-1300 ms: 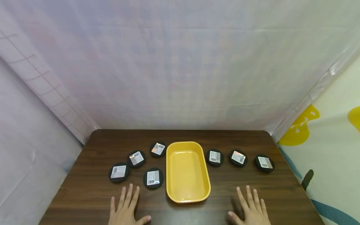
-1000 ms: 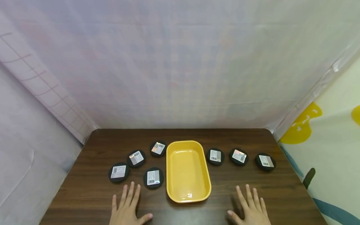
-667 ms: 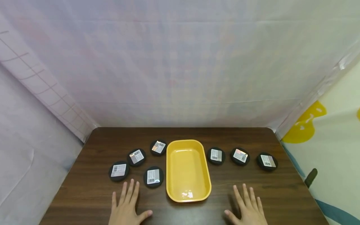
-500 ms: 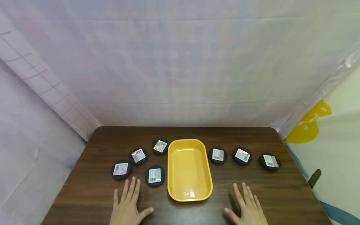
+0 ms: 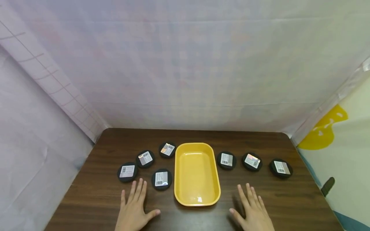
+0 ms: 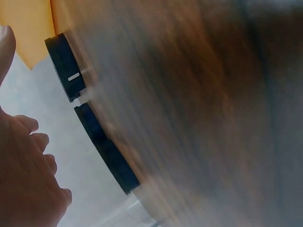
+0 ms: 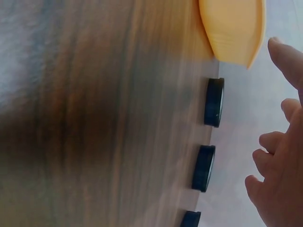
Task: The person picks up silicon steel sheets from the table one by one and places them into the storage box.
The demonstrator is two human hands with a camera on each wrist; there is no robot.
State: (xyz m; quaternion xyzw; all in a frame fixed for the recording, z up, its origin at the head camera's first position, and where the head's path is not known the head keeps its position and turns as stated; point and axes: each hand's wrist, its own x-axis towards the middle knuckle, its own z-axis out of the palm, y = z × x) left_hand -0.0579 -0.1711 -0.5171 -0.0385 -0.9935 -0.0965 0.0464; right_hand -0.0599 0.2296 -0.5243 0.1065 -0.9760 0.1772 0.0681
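Note:
My left hand (image 5: 133,210) is spread with straight fingers over the near left of the table, nearest to two black round discs with white barcode labels, one disc (image 5: 127,172) beyond its fingertips and another disc (image 5: 162,179) to their right. Spread likewise on the near right, my right hand (image 5: 252,210) holds nothing. Between them stands a yellow rectangular tray (image 5: 197,204) with nothing in it. Three more labelled discs lie right of the tray, the closest disc (image 5: 226,160) beside its rim. In the right wrist view, the black discs (image 7: 214,102) show thick, ridged sides.
Two further discs lie at the back left, one disc (image 5: 145,158) close to the nearer left disc and one disc (image 5: 167,150) by the tray's far corner. White sheeting (image 5: 185,64) hangs behind the brown wooden table (image 5: 92,199) and along its sides.
The whole scene has shifted slightly right in the head view as the camera turned. Both hands stay spread, a little further up the frame. The discs and tray keep their places on the table.

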